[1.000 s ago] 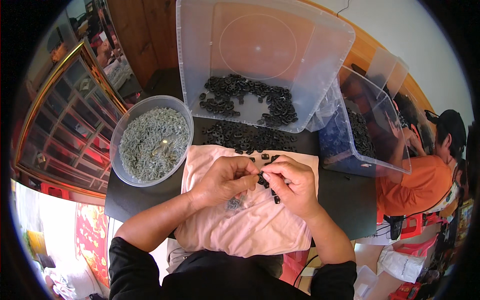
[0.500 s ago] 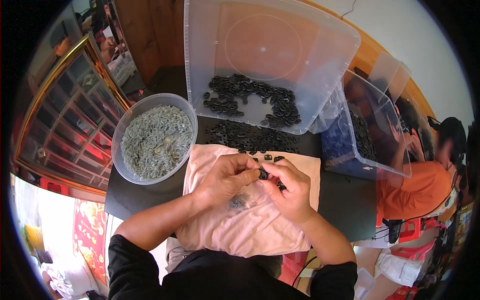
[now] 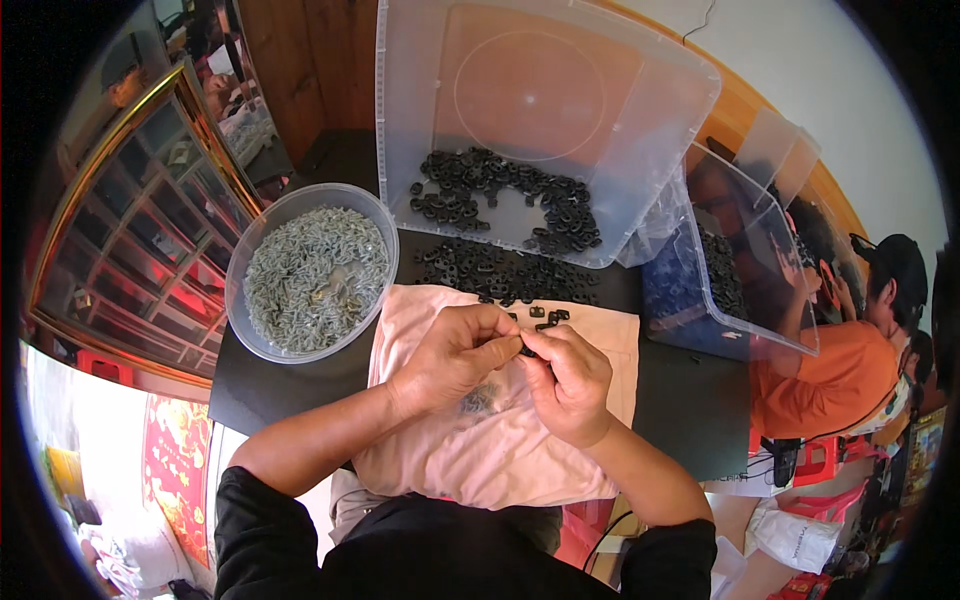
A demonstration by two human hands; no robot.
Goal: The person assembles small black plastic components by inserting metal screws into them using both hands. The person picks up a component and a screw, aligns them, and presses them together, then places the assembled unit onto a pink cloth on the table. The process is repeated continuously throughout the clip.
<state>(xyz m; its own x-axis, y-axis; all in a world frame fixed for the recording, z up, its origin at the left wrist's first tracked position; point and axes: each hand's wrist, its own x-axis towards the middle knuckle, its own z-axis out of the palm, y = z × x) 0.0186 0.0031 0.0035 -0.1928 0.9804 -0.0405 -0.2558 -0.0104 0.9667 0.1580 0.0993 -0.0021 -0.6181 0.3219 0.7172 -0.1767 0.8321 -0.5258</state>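
Note:
Both my hands meet over a pink cloth [image 3: 430, 460] on the dark table. My left hand [image 3: 445, 360] pinches a small black plastic part [image 3: 527, 351] between thumb and forefinger. On the other side of that part, the fingertips of my right hand [image 3: 570, 385] are pressed against it. Most of the part is hidden by my fingers. Below my hands, a little heap of thin grey pieces [image 3: 482, 399] lies on the cloth. Just beyond my fingers sit a few loose black parts [image 3: 550, 318].
A round clear tub [image 3: 237, 318] of small grey, screw-like pieces stands left. Beyond the cloth lie scattered black parts [image 3: 490, 272], before a large clear bin [image 3: 530, 95] tipped on its side. Another bin [image 3: 690, 300] stands right, near a person in an orange shirt [image 3: 835, 375].
The right hand's fingers have shifted and closed further over the black part, which now shows less. The black part seen beside the right fingers is no longer visible there.

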